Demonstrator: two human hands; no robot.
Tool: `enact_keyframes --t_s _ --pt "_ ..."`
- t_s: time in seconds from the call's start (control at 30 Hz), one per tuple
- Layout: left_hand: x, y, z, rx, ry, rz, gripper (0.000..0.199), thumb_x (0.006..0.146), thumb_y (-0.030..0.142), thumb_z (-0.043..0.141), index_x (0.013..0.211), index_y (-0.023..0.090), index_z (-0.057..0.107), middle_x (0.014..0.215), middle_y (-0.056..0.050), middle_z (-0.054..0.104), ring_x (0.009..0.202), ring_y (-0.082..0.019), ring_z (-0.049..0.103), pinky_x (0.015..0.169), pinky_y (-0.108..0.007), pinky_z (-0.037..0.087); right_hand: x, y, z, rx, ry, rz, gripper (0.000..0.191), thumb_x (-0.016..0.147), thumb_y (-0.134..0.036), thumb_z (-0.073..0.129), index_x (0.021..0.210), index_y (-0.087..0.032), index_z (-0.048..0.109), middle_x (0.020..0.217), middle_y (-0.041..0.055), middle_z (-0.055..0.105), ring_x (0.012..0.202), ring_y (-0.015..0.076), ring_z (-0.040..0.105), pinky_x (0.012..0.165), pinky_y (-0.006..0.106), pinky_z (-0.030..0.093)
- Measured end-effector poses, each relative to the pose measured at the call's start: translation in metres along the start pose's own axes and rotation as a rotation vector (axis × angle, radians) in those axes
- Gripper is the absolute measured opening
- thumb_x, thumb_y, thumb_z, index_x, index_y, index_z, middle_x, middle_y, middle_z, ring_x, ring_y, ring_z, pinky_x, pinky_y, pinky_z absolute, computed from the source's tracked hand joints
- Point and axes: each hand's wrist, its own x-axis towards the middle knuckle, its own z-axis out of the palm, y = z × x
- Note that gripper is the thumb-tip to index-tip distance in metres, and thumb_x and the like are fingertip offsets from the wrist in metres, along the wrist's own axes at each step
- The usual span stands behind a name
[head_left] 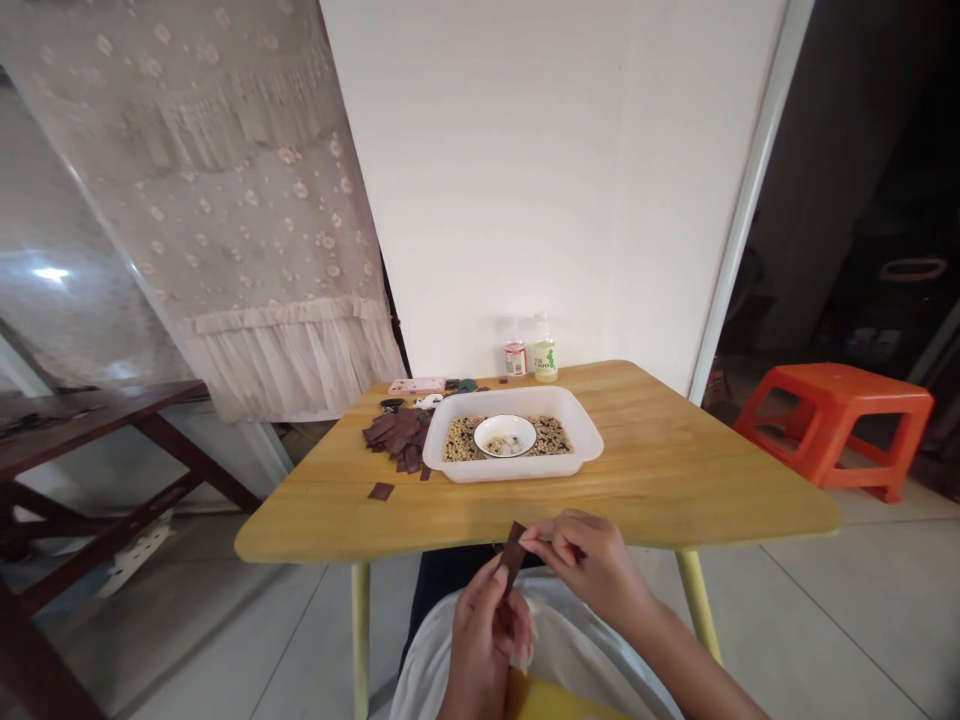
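My left hand (487, 620) is closed on a flat dark-brown strip (513, 557), thumb along its face, holding it tilted upright just off the table's front edge. My right hand (585, 550) is closed too, with thumb and forefinger pinched at the strip's upper right edge. Whether something tiny sits between those fingertips is too small to see. Beyond the hands stands a white plastic tub (517, 473) holding a layer of pale and black beads or grains (555, 437). In its middle rests a white dark-rimmed bowl (491, 425) with a few small pieces inside.
Left of the tub is a heap of similar brown pieces (394, 435), with one loose piece (381, 491) nearer me. A pink phone-like object (417, 384) and two bottles (546, 355) are at the wooden table's (675, 490) back. An orange stool (840, 400) stands right.
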Motion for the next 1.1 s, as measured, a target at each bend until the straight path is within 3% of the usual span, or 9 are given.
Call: enact_keyframes --t_s 0.3,0.53,0.77,1.0,1.1 --pt "0.0019 -0.0042 -0.0038 0.019 -0.014 0.016 0.037 0.063 0.044 0.062 0.081 0.012 0.063 0.033 0.004 0.047 0.024 -0.006 0.034 0.027 -0.016 0.026 -0.0008 -0.0044 0.003 0.006 -0.068 -0.003 0.037 0.079 -0.02 0.051 0.05 -0.019 0.029 0.055 -0.0011 0.056 0.063 0.0103 0.059 0.056 0.02 0.041" --pt "0.0018 -0.0029 -0.0022 0.017 0.008 -0.003 0.038 0.06 0.044 0.065 0.081 0.012 0.063 0.034 0.004 0.047 0.024 -0.006 0.034 0.028 -0.017 0.028 -0.001 -0.0076 0.0029 0.01 -0.168 -0.066 0.036 0.079 -0.021 0.052 0.049 -0.019 0.031 0.065 -0.0003 0.064 0.057 0.0083 0.055 0.053 0.021 0.038" --pt "-0.0014 -0.0025 -0.0007 0.03 -0.002 0.004 0.042 0.062 0.044 0.063 0.088 0.011 0.062 0.034 0.005 0.046 0.024 -0.005 0.033 0.029 -0.016 0.027 -0.0004 -0.0006 -0.0014 -0.004 -0.022 -0.008 0.036 0.079 -0.021 0.052 0.051 -0.019 0.03 0.064 0.0006 0.063 0.064 0.0101 0.06 0.055 0.02 0.04" --pt "0.0006 -0.0028 -0.0025 0.041 0.016 0.001 0.039 0.061 0.046 0.063 0.081 0.012 0.062 0.034 0.004 0.046 0.024 -0.005 0.033 0.027 -0.016 0.025 -0.0002 -0.0061 0.0011 0.059 -0.145 0.01 0.038 0.078 -0.022 0.053 0.05 -0.019 0.026 0.061 -0.0002 0.062 0.062 0.0104 0.059 0.055 0.021 0.04" --pt "0.0017 -0.0034 -0.0031 0.041 0.012 -0.003 0.041 0.061 0.046 0.063 0.082 0.012 0.063 0.034 0.004 0.046 0.023 -0.006 0.033 0.027 -0.017 0.025 0.0003 -0.0053 0.0012 0.09 -0.117 0.041 0.039 0.078 -0.022 0.054 0.05 -0.019 0.026 0.063 0.0003 0.063 0.065 0.0113 0.061 0.055 0.02 0.04"
